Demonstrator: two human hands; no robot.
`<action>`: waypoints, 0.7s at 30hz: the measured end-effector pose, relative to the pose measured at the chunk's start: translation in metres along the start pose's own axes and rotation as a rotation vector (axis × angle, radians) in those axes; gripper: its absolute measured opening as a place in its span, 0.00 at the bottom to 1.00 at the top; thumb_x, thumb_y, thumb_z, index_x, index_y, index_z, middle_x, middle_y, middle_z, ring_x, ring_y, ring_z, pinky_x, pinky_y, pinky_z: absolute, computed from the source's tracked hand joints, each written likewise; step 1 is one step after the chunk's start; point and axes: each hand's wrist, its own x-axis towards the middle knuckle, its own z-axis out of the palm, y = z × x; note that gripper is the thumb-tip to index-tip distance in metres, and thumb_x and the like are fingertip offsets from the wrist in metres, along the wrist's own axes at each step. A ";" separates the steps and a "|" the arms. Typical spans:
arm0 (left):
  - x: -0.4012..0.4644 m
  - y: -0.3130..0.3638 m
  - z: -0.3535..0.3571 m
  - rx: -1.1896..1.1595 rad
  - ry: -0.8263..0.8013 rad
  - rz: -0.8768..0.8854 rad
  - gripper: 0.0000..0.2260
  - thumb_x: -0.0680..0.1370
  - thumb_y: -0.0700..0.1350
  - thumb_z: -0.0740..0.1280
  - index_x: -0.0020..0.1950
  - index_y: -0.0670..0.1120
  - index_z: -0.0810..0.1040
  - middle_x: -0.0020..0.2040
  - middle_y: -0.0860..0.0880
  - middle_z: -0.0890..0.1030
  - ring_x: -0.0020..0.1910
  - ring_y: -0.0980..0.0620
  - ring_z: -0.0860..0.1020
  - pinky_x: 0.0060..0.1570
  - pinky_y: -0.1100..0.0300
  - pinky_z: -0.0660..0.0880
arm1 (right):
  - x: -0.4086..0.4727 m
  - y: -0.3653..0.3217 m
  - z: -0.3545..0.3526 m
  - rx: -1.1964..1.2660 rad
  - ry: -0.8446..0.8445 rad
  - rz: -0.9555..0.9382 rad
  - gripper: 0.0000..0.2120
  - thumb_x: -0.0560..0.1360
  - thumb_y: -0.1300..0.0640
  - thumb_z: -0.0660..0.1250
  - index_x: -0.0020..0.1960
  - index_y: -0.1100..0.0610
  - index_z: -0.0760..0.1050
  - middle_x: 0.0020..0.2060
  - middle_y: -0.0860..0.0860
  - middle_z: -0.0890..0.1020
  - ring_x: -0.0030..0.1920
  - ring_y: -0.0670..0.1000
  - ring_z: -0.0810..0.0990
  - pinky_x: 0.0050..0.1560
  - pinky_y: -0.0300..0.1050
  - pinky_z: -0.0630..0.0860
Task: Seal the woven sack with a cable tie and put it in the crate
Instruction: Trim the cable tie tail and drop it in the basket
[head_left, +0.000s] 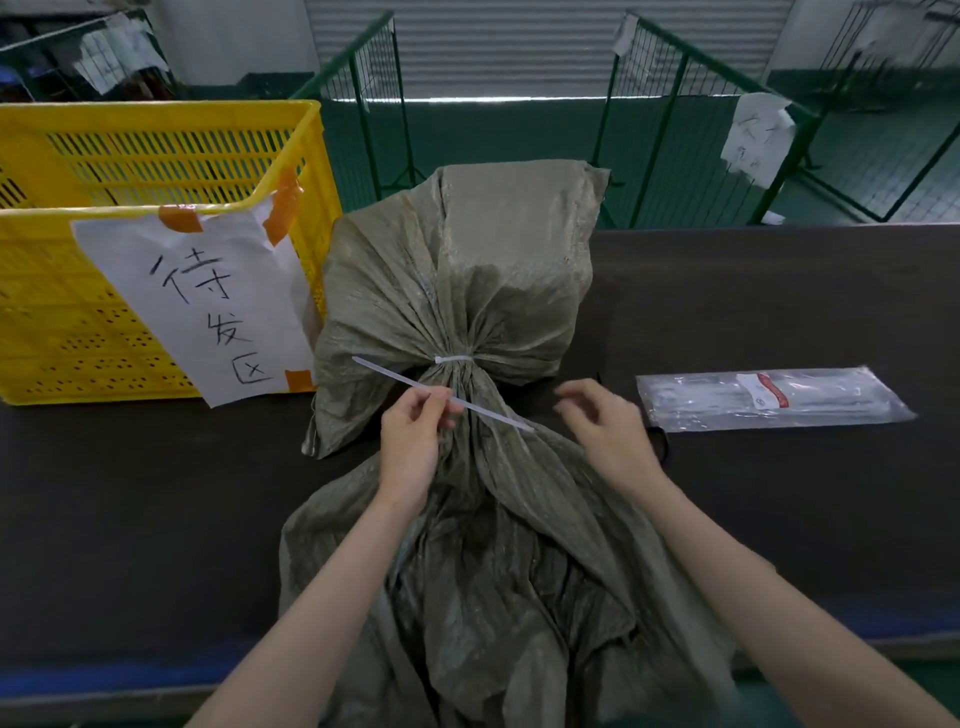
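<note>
Left hand (410, 436) grip pinches a loose cable tie (441, 393) over the sack (467, 291); right hand (605, 426) half-open, empty

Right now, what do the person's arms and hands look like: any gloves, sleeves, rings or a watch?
Both forearms are bare as far as the picture shows; no sleeves are in view. The left hand and the right hand wear no gloves, and no watch, band or ring is visible. The fingernails look short and unpainted.

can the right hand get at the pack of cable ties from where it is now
Probably yes. The right hand hangs open and empty, and the pack of cable ties lies flat just to its right on the table, with nothing between them.
</note>
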 end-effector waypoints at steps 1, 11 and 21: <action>-0.004 0.001 0.000 -0.021 -0.002 -0.013 0.09 0.81 0.40 0.62 0.44 0.44 0.80 0.36 0.50 0.81 0.34 0.56 0.74 0.35 0.66 0.70 | -0.006 -0.008 0.003 0.016 -0.077 -0.009 0.08 0.76 0.60 0.65 0.53 0.57 0.79 0.43 0.52 0.83 0.44 0.48 0.80 0.43 0.28 0.70; -0.066 -0.020 -0.043 -0.085 0.218 -0.053 0.09 0.80 0.38 0.61 0.43 0.43 0.78 0.33 0.51 0.80 0.29 0.60 0.73 0.29 0.71 0.68 | -0.053 -0.023 0.039 0.146 -0.428 0.006 0.10 0.75 0.56 0.68 0.35 0.53 0.77 0.23 0.47 0.76 0.25 0.43 0.71 0.31 0.41 0.66; -0.175 -0.079 -0.166 -0.162 0.502 -0.224 0.11 0.80 0.41 0.63 0.38 0.45 0.78 0.27 0.55 0.79 0.25 0.61 0.72 0.27 0.70 0.67 | -0.151 -0.066 0.119 0.081 -0.896 -0.018 0.21 0.77 0.51 0.65 0.27 0.53 0.67 0.23 0.51 0.70 0.26 0.45 0.66 0.32 0.44 0.63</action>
